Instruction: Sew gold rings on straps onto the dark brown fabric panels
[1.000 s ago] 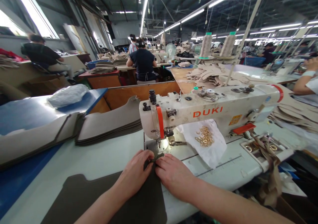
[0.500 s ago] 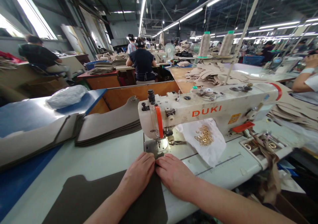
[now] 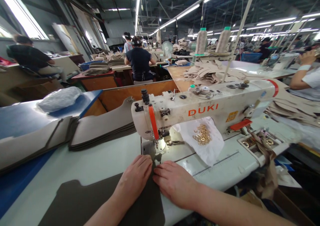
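A dark grey-brown fabric panel [image 3: 82, 199] lies on the pale sewing table, its narrow end reaching toward the needle area of a white DUKI sewing machine [image 3: 202, 109]. My left hand [image 3: 137, 174] is closed with bent fingers on the panel just in front of the needle plate [image 3: 147, 149]. Close beside it on the right, my right hand [image 3: 176, 182] presses its bunched fingers on the panel's right edge. Both thumbs are largely hidden. A small dark tip of the material shows between the fingertips and the presser foot [image 3: 157, 145], which is lit by the machine lamp.
Gold metal rings [image 3: 203, 135] rest on a white plastic bag [image 3: 212, 152] under the machine arm. Stacked grey panels [image 3: 102, 127] stand at the left. A parts tray [image 3: 260, 144] holds rings and straps at the right. Thread cones [image 3: 201, 42] and other people are beyond.
The view has shifted slightly, so the machine sits further left. My right hand has drawn back a little from the needle, uncovering more of the material's tip. The left hand stays on the panel.
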Action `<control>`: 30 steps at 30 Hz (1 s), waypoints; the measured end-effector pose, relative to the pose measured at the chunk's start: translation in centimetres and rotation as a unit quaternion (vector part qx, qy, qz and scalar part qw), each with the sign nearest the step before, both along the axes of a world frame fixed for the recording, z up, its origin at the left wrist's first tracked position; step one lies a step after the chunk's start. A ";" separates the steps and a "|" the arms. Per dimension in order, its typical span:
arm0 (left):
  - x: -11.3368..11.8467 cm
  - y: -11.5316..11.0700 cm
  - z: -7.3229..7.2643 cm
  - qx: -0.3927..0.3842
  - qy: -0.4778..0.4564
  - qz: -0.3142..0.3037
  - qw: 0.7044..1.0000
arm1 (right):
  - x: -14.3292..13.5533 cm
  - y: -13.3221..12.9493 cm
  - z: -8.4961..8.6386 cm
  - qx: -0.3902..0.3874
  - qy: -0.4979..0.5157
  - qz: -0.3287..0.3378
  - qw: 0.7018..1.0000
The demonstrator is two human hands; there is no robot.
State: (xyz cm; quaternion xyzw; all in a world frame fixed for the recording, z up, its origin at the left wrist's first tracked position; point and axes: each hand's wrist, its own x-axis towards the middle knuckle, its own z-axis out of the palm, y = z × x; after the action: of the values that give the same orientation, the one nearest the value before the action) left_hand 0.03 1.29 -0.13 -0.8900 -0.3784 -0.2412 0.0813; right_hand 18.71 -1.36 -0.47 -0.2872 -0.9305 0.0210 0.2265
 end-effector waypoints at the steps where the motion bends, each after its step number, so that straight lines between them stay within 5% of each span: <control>1: 0.0 0.0 -0.1 0.009 0.000 -0.003 1.000 | 0.0 0.0 -0.1 0.001 0.001 0.000 1.000; 20: 0.0 -0.1 -0.7 0.015 -0.016 -0.004 1.000 | 0.1 0.1 -0.1 -0.016 0.003 0.005 1.000; 30: -0.3 -0.9 -0.5 -0.024 -0.036 0.015 0.999 | -0.8 1.1 -0.7 0.023 -0.004 -0.048 0.999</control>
State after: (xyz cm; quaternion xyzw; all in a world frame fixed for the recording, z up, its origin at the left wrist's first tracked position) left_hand -0.25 0.43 -0.60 -0.8767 -0.4001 -0.2623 0.0499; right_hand 17.91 -0.29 -1.14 -0.3264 -0.9168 -0.0125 0.2298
